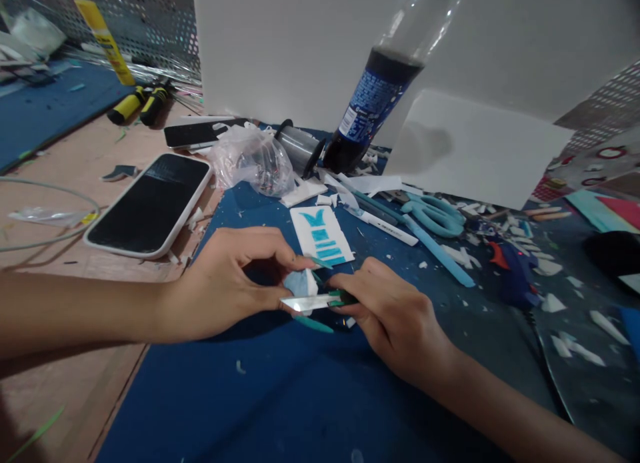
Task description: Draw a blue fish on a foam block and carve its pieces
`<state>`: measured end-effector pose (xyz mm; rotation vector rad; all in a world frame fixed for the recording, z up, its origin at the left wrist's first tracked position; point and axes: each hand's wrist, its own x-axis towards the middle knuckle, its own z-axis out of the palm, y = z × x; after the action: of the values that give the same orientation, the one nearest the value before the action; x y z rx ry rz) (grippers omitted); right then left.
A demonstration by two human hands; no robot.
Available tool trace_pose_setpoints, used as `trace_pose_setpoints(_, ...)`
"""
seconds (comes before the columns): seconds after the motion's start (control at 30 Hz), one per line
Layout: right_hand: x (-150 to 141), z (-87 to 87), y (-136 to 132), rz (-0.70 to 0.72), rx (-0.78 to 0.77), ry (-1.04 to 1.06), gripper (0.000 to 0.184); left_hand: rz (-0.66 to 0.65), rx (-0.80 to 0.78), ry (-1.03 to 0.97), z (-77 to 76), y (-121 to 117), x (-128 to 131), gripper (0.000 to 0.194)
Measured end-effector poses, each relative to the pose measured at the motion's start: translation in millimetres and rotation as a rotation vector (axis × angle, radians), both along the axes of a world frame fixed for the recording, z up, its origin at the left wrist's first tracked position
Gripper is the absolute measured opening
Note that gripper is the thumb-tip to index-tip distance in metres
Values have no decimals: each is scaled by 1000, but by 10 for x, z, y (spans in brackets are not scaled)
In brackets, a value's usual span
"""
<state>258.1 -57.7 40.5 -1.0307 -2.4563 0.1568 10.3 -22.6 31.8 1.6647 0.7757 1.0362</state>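
Observation:
My left hand (235,283) pinches a small blue-and-white piece (301,283), perhaps foam, between thumb and fingers; its exact kind I cannot make out. In my right hand (395,309) is a utility knife (343,298) with a green holder, its blade (307,303) pointing left across the front of the piece. Whether the blade touches the piece is unclear. Long teal nails show on the left hand. Just beyond the hands lies a white card (323,233) bearing several teal cut shapes. Both hands are above a blue cutting mat (240,396).
A smartphone (153,203) lies at left, near a plastic bag (255,159) and a spool (299,148). Behind stands a tilted-looking soda bottle (373,103). Blue-handled scissors (435,213), a pen (383,224) and a glue gun (515,273) with its cord are at right among white scraps.

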Motion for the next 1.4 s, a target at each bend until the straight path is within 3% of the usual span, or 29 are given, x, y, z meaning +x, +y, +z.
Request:
trace_pose_setpoints(0.37,-47,12,-1,5,65,-36,31,4,44,22,24,-15,36,9)
trace_pose_setpoints(0.97,40,-6,54,25,22,-13,28,25,59,-47,23,-2,38,10)
trace_pose_setpoints(1.4,5,-39,31,-2,62,-35,29,-29,7,67,33,-8,19,9)
